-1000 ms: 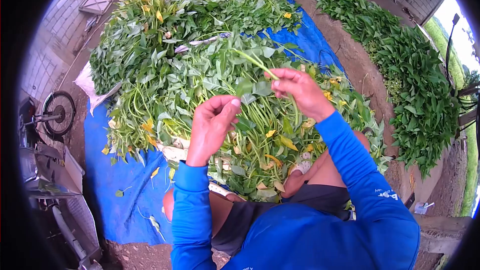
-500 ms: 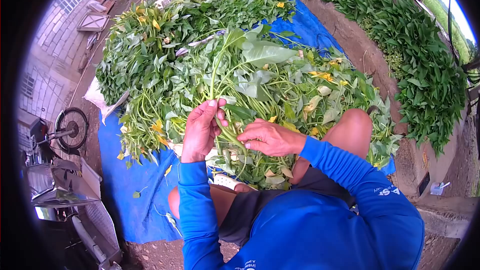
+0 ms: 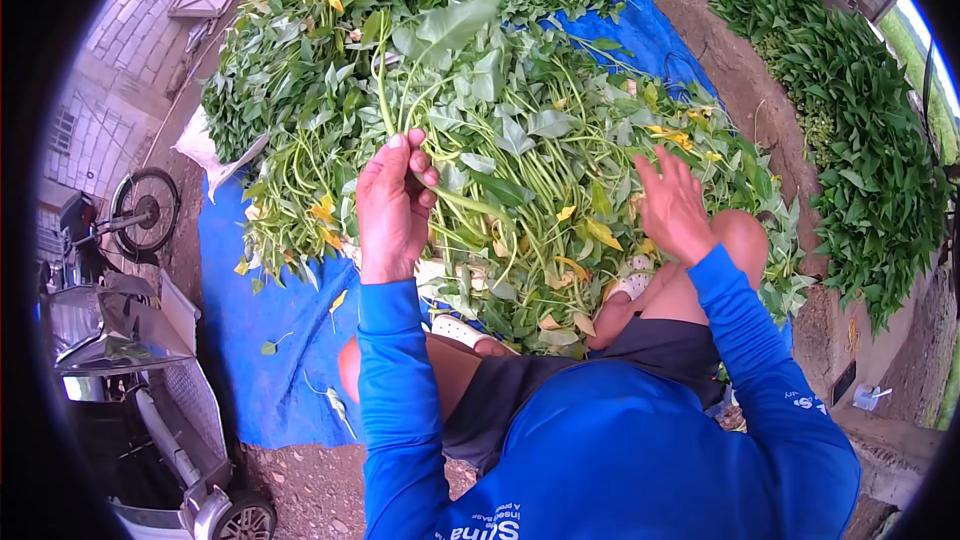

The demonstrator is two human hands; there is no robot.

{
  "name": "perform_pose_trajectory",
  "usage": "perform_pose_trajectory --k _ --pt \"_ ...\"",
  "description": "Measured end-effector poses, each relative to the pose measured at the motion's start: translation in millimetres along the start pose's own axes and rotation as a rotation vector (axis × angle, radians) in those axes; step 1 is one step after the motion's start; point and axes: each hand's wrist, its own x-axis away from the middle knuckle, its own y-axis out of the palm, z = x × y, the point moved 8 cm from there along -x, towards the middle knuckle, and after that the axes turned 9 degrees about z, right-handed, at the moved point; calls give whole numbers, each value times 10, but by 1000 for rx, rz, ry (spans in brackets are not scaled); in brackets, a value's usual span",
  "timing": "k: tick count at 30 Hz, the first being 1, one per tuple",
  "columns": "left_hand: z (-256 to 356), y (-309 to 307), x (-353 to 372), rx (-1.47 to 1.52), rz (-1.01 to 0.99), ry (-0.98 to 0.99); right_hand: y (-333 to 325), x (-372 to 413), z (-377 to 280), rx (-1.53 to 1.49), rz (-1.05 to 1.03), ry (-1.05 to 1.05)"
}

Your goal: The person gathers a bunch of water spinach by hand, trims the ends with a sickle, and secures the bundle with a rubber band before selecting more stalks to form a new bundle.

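My left hand (image 3: 393,208) pinches a long green water spinach stem (image 3: 384,80) between thumb and fingers. Large pale green leaves (image 3: 450,28) spread from its upper end, and the thick lower end slants down to the right of the hand. Off to the right, my right hand (image 3: 675,205) hovers over the pile near my knee, its fingers apart and nothing in them. Beneath both hands lies a big heap of water spinach (image 3: 540,175), leafy and stemmy, with some yellow leaves (image 3: 602,233) mixed in.
A blue tarp (image 3: 290,360) lies under the heap. My feet, in light clogs (image 3: 458,330), are at its near edge. More greens (image 3: 850,160) form a long row on the right. At left stands a motorcycle with a sidecar (image 3: 130,340), near a block wall (image 3: 110,70).
My right hand has left the stem, moved right and opened. My left hand has risen slightly left with the stem. The view has tilted, and the person at the far end is out of sight.
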Motion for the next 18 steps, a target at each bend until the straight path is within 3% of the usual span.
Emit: perform_pose_trajectory --k 1,4,6,9,13,16,18 --pt "21 35 4 13 -24 1 -128 -30 63 30 121 64" --pt "-51 103 2 66 -84 -41 284 122 -261 -1009 -439 689" --pt "-96 147 0 81 -75 -65 414 215 -768 -1376 -472 593" --pt "-123 149 10 108 -100 -72 630 427 -1063 -1589 -637 700" --pt "-160 117 47 136 -93 -107 678 593 -1144 -1921 -723 1013" --pt "-208 117 115 75 -64 -115 606 544 -1173 -1990 -687 947" --pt "-201 93 120 86 -49 -113 564 468 -1142 -1842 -589 843"
